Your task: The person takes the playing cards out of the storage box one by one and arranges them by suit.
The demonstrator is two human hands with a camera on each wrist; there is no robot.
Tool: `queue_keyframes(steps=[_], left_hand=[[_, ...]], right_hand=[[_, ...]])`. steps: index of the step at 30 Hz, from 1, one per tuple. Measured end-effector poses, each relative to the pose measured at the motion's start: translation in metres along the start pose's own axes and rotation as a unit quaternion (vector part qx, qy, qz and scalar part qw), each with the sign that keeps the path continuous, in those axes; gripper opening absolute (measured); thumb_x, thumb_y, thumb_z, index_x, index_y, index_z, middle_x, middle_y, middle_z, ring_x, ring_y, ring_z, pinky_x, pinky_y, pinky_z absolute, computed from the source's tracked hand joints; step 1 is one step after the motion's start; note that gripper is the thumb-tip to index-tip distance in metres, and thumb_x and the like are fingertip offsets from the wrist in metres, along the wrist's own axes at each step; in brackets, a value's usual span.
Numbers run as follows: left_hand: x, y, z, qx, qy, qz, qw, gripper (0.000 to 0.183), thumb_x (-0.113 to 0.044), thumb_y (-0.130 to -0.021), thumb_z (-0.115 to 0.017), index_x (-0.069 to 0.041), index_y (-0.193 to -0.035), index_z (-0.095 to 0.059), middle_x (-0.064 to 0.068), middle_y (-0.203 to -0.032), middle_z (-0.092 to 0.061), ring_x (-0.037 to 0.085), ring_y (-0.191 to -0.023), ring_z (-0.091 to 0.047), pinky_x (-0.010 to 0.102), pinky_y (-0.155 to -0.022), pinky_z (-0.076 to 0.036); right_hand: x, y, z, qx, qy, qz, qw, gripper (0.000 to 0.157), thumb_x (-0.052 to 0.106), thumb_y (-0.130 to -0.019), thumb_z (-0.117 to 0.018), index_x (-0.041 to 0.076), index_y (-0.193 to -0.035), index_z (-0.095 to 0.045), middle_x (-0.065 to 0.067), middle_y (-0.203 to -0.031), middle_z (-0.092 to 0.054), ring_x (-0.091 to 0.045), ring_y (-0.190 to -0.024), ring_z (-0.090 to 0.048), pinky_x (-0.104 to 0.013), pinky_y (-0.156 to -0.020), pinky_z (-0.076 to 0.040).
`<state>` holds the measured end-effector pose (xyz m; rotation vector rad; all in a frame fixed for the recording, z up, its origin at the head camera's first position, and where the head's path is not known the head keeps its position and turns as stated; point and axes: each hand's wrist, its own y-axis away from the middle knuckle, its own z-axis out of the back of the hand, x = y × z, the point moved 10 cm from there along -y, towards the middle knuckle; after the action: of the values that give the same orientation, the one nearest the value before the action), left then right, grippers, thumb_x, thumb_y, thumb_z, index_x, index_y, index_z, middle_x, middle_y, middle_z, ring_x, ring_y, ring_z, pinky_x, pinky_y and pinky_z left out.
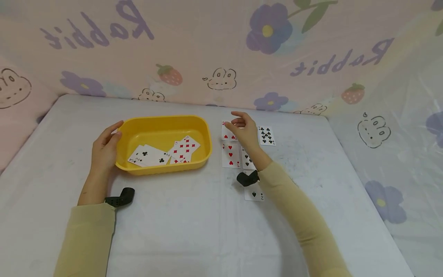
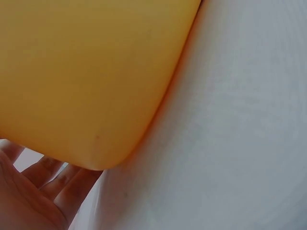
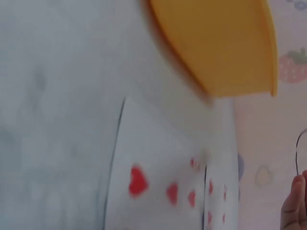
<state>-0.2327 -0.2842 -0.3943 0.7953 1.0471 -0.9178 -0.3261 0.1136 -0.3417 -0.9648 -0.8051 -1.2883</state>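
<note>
A yellow plastic basin (image 1: pixel 162 169) stands left of the middle of the table, with several playing cards inside it, among them a two of clubs (image 1: pixel 154 156) and a diamonds card (image 1: pixel 186 149). At its left end my left hand (image 1: pixel 105 148) holds the basin, thumb at the rim and fingers along the outer wall. My right hand (image 1: pixel 246 134) hovers over the cards laid out right of the basin, thumb and forefinger apart, nothing visible between them. Below it lie a card of hearts (image 1: pixel 225 133), a five of hearts (image 1: pixel 230 156) and a partly hidden spades card (image 1: pixel 247 161).
A clubs card (image 1: pixel 267 135) lies right of my right hand. Nearer me, a two of spades (image 1: pixel 254 193) sits partly under the right wrist's black camera (image 1: pixel 247 179). A white cloth (image 1: pixel 173 231) covers the table, and a printed curtain (image 1: pixel 194 50) hangs behind it.
</note>
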Motion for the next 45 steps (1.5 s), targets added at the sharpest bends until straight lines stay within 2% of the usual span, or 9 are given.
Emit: queue_keyframes(steps=[2,5,9,14,24,33,37,41,45], left_hand=[[0.001,0.000,0.000,-0.001,0.000,0.000,1.0000,0.039,-0.036,-0.101,-0.041,-0.036,-0.140,-0.049,-0.006,-0.119,-0.051,0.000,-0.097,-0.045,0.007,-0.081,-0.044],[0.002,-0.001,0.000,0.001,-0.004,0.003,1.0000,0.039,-0.037,-0.101,-0.041,-0.037,-0.140,-0.048,-0.005,-0.120,-0.051,0.001,-0.097,-0.045,0.011,-0.087,-0.044],[0.004,-0.001,-0.002,0.002,-0.015,0.008,0.9999,0.040,-0.039,-0.102,-0.039,-0.038,-0.141,-0.046,0.000,-0.128,-0.049,0.003,-0.100,-0.045,0.020,-0.097,-0.044],[0.003,-0.002,-0.003,0.002,-0.018,0.011,0.9998,0.040,-0.039,-0.102,-0.038,-0.039,-0.142,-0.045,0.004,-0.134,-0.047,0.007,-0.105,-0.045,0.026,-0.103,-0.042],[0.002,-0.002,-0.002,0.000,-0.015,0.006,0.9999,0.040,-0.039,-0.102,-0.038,-0.040,-0.141,-0.045,0.004,-0.135,-0.048,0.008,-0.107,-0.045,0.029,-0.106,-0.041],[0.002,-0.002,-0.002,0.001,-0.011,-0.001,0.9999,0.040,-0.038,-0.102,-0.039,-0.039,-0.141,-0.046,0.003,-0.132,-0.049,0.008,-0.107,-0.046,0.027,-0.104,-0.042],[0.001,-0.002,-0.002,0.003,-0.010,-0.004,0.9999,0.040,-0.038,-0.102,-0.038,-0.039,-0.141,-0.046,0.006,-0.136,-0.048,0.008,-0.108,-0.045,0.028,-0.105,-0.041],[0.000,-0.001,-0.002,0.004,-0.014,-0.001,0.9999,0.040,-0.037,-0.102,-0.037,-0.039,-0.141,-0.045,0.009,-0.141,-0.046,0.009,-0.110,-0.045,0.030,-0.106,-0.040],[-0.002,0.000,-0.002,0.003,-0.017,0.000,0.9998,0.040,-0.037,-0.102,-0.037,-0.038,-0.142,-0.045,0.009,-0.141,-0.046,0.009,-0.109,-0.045,0.030,-0.106,-0.041]], right_hand=[[0.006,0.001,-0.009,0.007,-0.009,0.007,1.000,0.042,0.021,-0.085,-0.072,0.010,-0.124,-0.061,-0.005,-0.096,-0.059,-0.016,-0.088,-0.055,-0.020,-0.066,-0.046],[0.015,0.002,-0.023,0.018,-0.016,0.008,1.000,0.041,0.022,-0.085,-0.072,0.010,-0.123,-0.061,-0.006,-0.096,-0.059,-0.016,-0.087,-0.056,-0.019,-0.068,-0.046],[0.025,0.004,-0.042,0.034,-0.018,0.008,0.999,0.042,0.022,-0.085,-0.072,0.011,-0.123,-0.061,-0.005,-0.096,-0.060,-0.015,-0.085,-0.056,-0.018,-0.068,-0.046],[0.038,0.008,-0.063,0.057,-0.026,0.013,0.998,0.041,0.018,-0.085,-0.072,0.010,-0.123,-0.061,-0.007,-0.097,-0.060,-0.016,-0.086,-0.057,-0.017,-0.069,-0.047],[0.050,0.019,-0.102,0.105,-0.023,-0.005,0.994,0.044,0.017,-0.086,-0.072,0.008,-0.127,-0.058,-0.007,-0.103,-0.059,-0.018,-0.092,-0.055,-0.017,-0.079,-0.048],[0.060,0.030,-0.138,0.161,-0.010,0.002,0.987,0.044,0.018,-0.085,-0.072,0.006,-0.126,-0.059,-0.009,-0.106,-0.062,-0.018,-0.091,-0.057,-0.014,-0.072,-0.046],[0.062,0.034,-0.152,0.179,0.005,-0.009,0.984,0.045,0.022,-0.085,-0.073,0.008,-0.125,-0.060,-0.005,-0.103,-0.063,-0.015,-0.090,-0.057,-0.015,-0.073,-0.047],[0.061,0.040,-0.165,0.200,0.023,-0.021,0.979,0.045,0.024,-0.084,-0.074,0.011,-0.125,-0.061,-0.003,-0.101,-0.063,-0.014,-0.091,-0.058,-0.018,-0.076,-0.047],[0.057,0.046,-0.183,0.240,0.044,-0.035,0.969,0.048,0.027,-0.083,-0.075,0.013,-0.126,-0.060,-0.004,-0.107,-0.063,-0.014,-0.096,-0.058,-0.019,-0.078,-0.048]])
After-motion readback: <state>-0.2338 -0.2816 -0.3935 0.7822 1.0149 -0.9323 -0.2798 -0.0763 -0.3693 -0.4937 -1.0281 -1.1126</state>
